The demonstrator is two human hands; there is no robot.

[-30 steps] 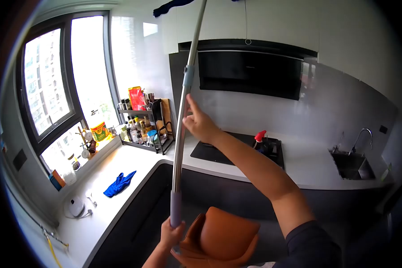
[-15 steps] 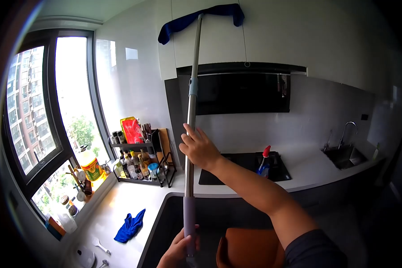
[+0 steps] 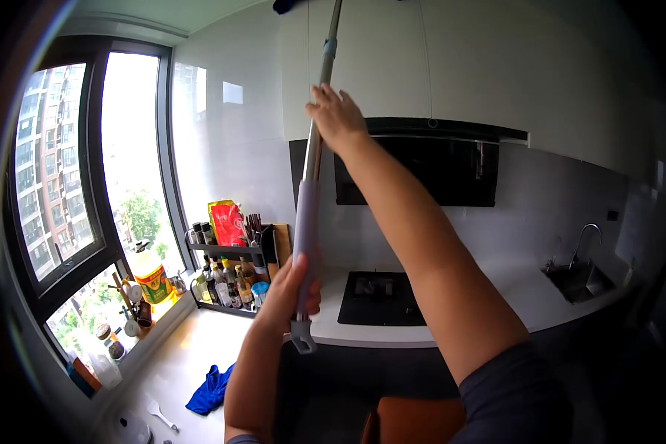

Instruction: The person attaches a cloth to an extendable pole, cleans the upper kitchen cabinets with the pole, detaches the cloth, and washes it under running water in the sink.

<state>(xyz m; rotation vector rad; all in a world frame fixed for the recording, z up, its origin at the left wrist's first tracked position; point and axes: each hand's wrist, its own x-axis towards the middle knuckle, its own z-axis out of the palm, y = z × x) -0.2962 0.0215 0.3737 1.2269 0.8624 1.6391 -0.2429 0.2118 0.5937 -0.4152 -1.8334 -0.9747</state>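
A long mop [image 3: 308,218] with a lilac grip and metal pole slants upward before me. Wrapped round the grip near its lower end is my left hand [image 3: 288,292], just above a grey hanging hook. Higher up, my right hand [image 3: 338,118] holds the metal pole, its fingers partly stretched across it. The blue cloth [image 3: 283,6] on the mop head is mostly cut off by the top edge of the view. Behind the pole stand white upper cabinets [image 3: 374,66].
Below the cabinets is a black range hood [image 3: 422,170], over a black cooktop [image 3: 381,298]. At left, a bottle rack [image 3: 226,249] and a blue cloth [image 3: 210,390] rest on the counter. A brown chair [image 3: 414,422] stands below me; a sink [image 3: 579,281] lies far right.
Both hands and the mop have risen, and the mop head has mostly left the view at the top. My view has shifted slightly. My right arm now hides the red-topped spray bottle's spot.
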